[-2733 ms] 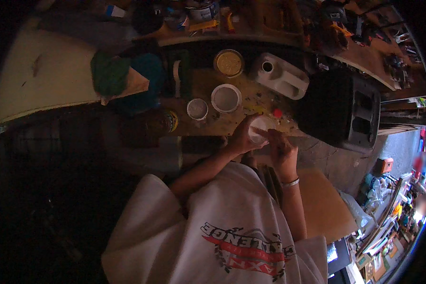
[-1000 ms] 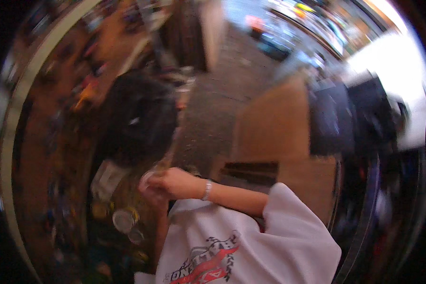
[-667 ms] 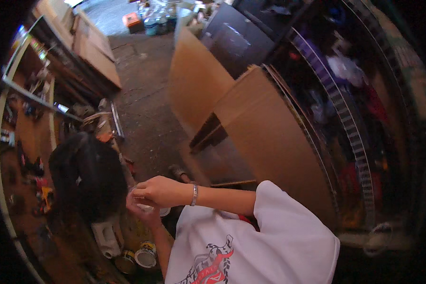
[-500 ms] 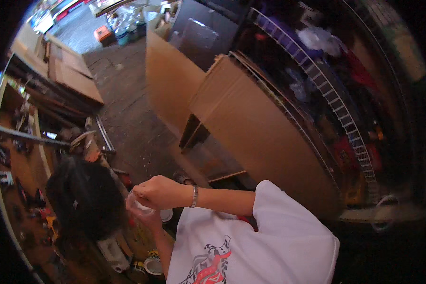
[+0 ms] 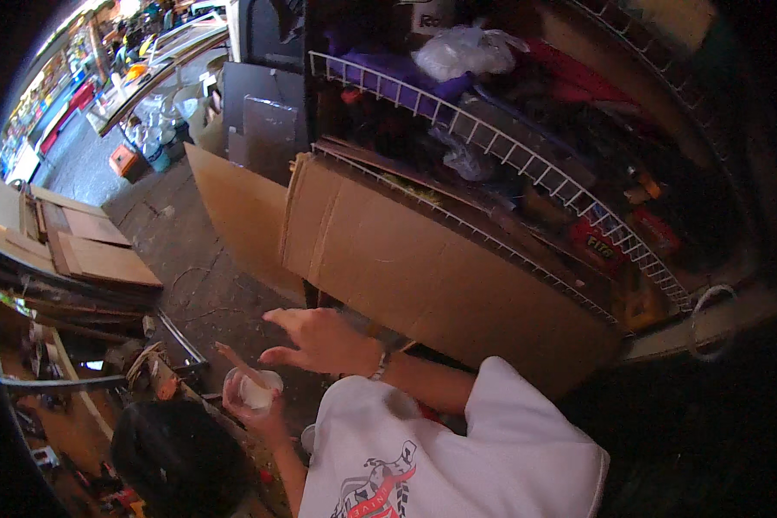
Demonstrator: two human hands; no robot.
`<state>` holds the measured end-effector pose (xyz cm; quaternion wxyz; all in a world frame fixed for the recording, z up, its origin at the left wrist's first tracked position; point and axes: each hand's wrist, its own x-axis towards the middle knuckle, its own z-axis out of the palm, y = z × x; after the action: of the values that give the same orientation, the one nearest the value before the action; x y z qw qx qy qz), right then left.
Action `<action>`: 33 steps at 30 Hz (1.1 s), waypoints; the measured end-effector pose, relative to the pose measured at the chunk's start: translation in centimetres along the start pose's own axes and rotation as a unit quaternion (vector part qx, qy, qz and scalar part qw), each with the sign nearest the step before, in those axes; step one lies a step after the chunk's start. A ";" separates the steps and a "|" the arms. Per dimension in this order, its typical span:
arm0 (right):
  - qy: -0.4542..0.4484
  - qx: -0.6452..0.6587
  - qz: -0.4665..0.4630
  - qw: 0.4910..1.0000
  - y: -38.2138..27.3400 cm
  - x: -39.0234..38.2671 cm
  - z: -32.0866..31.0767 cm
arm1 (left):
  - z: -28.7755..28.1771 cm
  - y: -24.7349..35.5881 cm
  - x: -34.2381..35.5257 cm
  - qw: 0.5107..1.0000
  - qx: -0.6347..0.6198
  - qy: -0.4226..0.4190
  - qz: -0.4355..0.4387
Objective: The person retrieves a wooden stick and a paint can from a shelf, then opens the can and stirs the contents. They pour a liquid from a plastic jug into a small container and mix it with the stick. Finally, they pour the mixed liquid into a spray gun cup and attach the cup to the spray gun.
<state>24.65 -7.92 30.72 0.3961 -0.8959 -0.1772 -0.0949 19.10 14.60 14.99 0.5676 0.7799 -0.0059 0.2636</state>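
My left hand (image 5: 268, 425) is wrapped round a small clear plastic cup (image 5: 255, 395) with something whitish inside. A thin tan stick (image 5: 240, 363) slants up out of the cup to the left. To the upper right of the cup is my right hand (image 5: 324, 339), empty and palm down. Its fingers are stretched out to the left and its thumb is apart. A bracelet (image 5: 382, 363) circles my right wrist. Below the cup, a white round container (image 5: 309, 438) shows partly beside my white shirt.
A dark rounded shape (image 5: 181, 462), unclear in kind, fills the lower left. Ahead stand large cardboard sheets (image 5: 423, 246) and a wire shelf (image 5: 492, 138) with bags and boxes. Wooden boards (image 5: 95, 246) lean at left; an orange box (image 5: 123, 161) sits farther off on the floor.
My right hand has lifted off the cup and opened, fingers stretched out. The stick now shows in the cup. The view has shifted, bringing more of the shelf and far floor into sight.
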 end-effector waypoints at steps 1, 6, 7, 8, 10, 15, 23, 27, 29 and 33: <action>0.002 -0.013 0.008 1.000 0.8 -0.3 -1.0 | 0.3 -0.3 0.4 1.000 0.000 -0.004 0.000; 0.010 0.016 0.057 0.998 2.6 -2.9 -3.5 | -0.2 -1.9 -0.1 0.999 -0.025 0.024 -0.020; 0.008 0.023 0.042 0.999 2.6 -3.0 -3.5 | -0.7 -2.1 -0.7 0.998 -0.038 0.032 -0.044; -0.030 0.045 0.087 0.995 2.4 -3.3 -3.6 | -1.0 -2.3 -1.2 0.993 -0.030 0.045 -0.102; -0.101 0.041 0.126 0.986 2.1 -3.2 -2.9 | -2.1 -2.2 -2.9 0.989 0.114 0.067 -0.060; -0.260 0.009 0.077 0.962 1.8 -0.6 0.8 | -4.2 -2.4 -6.5 0.973 0.095 0.145 -0.155; -0.364 0.036 -0.167 0.916 -2.8 2.3 8.2 | -8.1 -5.0 -19.3 0.897 0.102 0.362 -0.231; -0.420 0.038 -0.220 0.880 -5.7 2.6 11.5 | -8.7 -6.9 -24.3 0.822 0.129 0.443 -0.334; -0.428 0.039 -0.272 0.861 -6.9 2.3 12.6 | -9.3 -8.0 -25.6 0.801 0.126 0.477 -0.340; -0.480 0.054 -0.320 0.815 -8.9 1.7 14.1 | -10.3 -9.8 -27.2 0.785 0.152 0.532 -0.278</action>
<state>23.13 8.56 27.88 0.2558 -0.6977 -0.6263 0.2357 -5.45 19.37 -2.79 0.4035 0.5599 0.5543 0.4652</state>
